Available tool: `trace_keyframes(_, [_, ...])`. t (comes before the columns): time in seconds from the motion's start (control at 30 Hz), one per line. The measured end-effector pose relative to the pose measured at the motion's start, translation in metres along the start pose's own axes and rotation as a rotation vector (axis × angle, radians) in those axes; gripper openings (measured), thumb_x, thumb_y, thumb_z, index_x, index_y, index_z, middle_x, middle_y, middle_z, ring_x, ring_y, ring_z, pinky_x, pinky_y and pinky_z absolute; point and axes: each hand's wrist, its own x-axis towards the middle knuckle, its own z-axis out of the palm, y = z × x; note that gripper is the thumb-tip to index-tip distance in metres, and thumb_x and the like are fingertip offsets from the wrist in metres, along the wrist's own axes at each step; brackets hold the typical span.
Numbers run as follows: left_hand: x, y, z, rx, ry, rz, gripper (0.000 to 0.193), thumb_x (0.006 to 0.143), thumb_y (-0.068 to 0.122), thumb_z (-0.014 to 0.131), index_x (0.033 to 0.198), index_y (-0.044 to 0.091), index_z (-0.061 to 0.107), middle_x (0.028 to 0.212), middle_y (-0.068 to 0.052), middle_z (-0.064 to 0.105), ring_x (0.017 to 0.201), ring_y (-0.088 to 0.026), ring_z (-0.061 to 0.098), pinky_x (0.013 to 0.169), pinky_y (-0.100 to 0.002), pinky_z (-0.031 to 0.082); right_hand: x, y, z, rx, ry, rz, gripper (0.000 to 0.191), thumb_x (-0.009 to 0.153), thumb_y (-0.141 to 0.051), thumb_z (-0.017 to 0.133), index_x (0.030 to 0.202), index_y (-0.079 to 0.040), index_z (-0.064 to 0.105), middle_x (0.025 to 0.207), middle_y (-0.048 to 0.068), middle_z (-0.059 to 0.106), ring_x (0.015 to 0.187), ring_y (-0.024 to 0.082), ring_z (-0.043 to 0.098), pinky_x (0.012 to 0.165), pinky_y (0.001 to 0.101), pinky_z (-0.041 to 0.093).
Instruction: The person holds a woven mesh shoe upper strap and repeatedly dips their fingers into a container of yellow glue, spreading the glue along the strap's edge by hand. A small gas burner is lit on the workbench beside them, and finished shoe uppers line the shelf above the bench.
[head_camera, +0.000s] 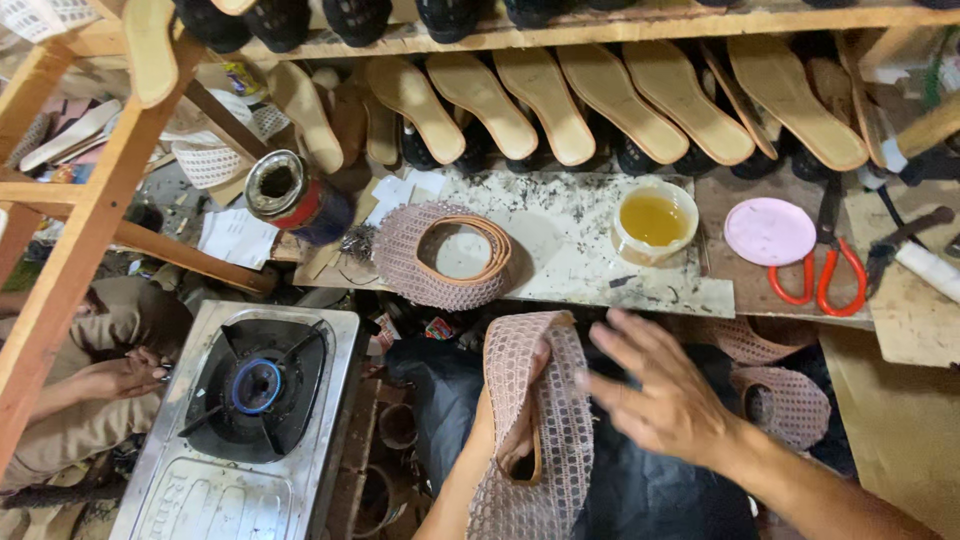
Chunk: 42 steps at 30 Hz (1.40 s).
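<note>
- The person's left hand (520, 415) is pushed inside a pink mesh shoe upper (535, 430), which it wears like a sleeve; its fingers are hidden in the mesh, so I cannot tell how they are set.
- That upper hangs at about 6 o'clock in the view, low and near the middle, in front of a dark cloth (640, 490) over the lap.
- The right hand (660, 395) floats just at 3 o'clock of the upper, fingers spread wide and holding nothing; it is blurred.
- At 12 o'clock of the hands, a second mesh upper (400, 262) with a tan-lined opening sits on the bench (590, 275), whose pale top is flecked with dark bits.
- At 1 o'clock stands a round tub of yellow liquid (655, 220), and next to it on the right lies a pink lid (769, 231).
- Red-handled scissors (825, 275) lie just beside the lid, at 2 o'clock.
- More mesh uppers (790, 400) are heaped at 3 o'clock, beyond the right wrist.
- A row of tan insoles (590, 105) leans under a wooden shelf (560, 35) along the top.
- At 9 o'clock a steel gas stove (255, 400) burns with a blue ring; an open tin can (290, 195) lies tipped at 11 o'clock.
- Another person's hand (125, 375) rests at the far left, well apart.
</note>
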Motion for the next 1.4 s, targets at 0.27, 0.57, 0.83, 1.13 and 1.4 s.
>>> trace_keyframes(0.27, [-0.004, 0.009, 0.003, -0.031, 0.044, -0.052, 0.034, 0.096, 0.015, 0.059, 0.129, 0.006, 0.061, 0.108, -0.008, 0.069, 0.088, -0.019, 0.070, 0.073, -0.036, 0.061, 0.000, 0.006, -0.013, -0.061, 0.012, -0.062, 0.052, 0.077, -0.006, 0.076, 0.125, -0.026, 0.069, 0.154, 0.007, 0.043, 0.145, 0.037, 0.041, 0.114, 0.0543, 0.042])
trace_keyframes(0.57, [0.002, 0.016, -0.004, -0.051, 0.076, 0.049, 0.035, 0.093, 0.022, 0.061, 0.125, 0.010, 0.064, 0.112, -0.008, 0.071, 0.099, -0.021, 0.069, 0.085, -0.040, 0.058, 0.010, -0.012, -0.009, 0.208, 0.033, 0.113, 0.043, 0.080, -0.002, 0.075, 0.120, -0.014, 0.069, 0.145, 0.012, 0.051, 0.125, 0.032, 0.063, 0.103, 0.0410, 0.054])
trace_keyframes(0.83, [0.002, -0.002, -0.018, -0.073, -0.165, 0.012, 0.021, 0.102, 0.020, 0.059, 0.114, 0.005, 0.066, 0.104, -0.007, 0.071, 0.094, -0.018, 0.068, 0.083, -0.035, 0.057, 0.029, -0.010, -0.003, 0.488, -0.156, 0.716, 0.064, 0.078, -0.011, 0.076, 0.139, -0.007, 0.061, 0.125, 0.008, 0.061, 0.082, 0.012, 0.072, 0.065, 0.0273, 0.061])
trace_keyframes(1.13, [-0.003, -0.009, -0.020, -0.028, 0.002, 0.051, 0.014, 0.099, 0.013, 0.060, 0.110, 0.008, 0.068, 0.090, -0.004, 0.072, 0.078, -0.016, 0.068, 0.069, -0.033, 0.056, 0.062, 0.117, -0.034, -0.445, -0.187, 0.446, 0.058, 0.063, -0.046, 0.089, 0.105, -0.006, 0.082, 0.155, 0.026, 0.045, 0.138, 0.055, 0.038, 0.104, 0.0618, 0.035])
trace_keyframes(1.4, [0.000, -0.009, -0.013, -0.129, -0.151, 0.107, 0.011, 0.105, 0.010, 0.060, 0.114, 0.006, 0.065, 0.099, -0.004, 0.071, 0.086, -0.016, 0.068, 0.076, -0.032, 0.057, 0.023, 0.060, -0.027, -0.054, 0.038, 0.414, 0.013, 0.080, -0.021, 0.080, 0.084, -0.010, 0.075, 0.145, 0.010, 0.060, 0.147, 0.030, 0.050, 0.124, 0.0465, 0.041])
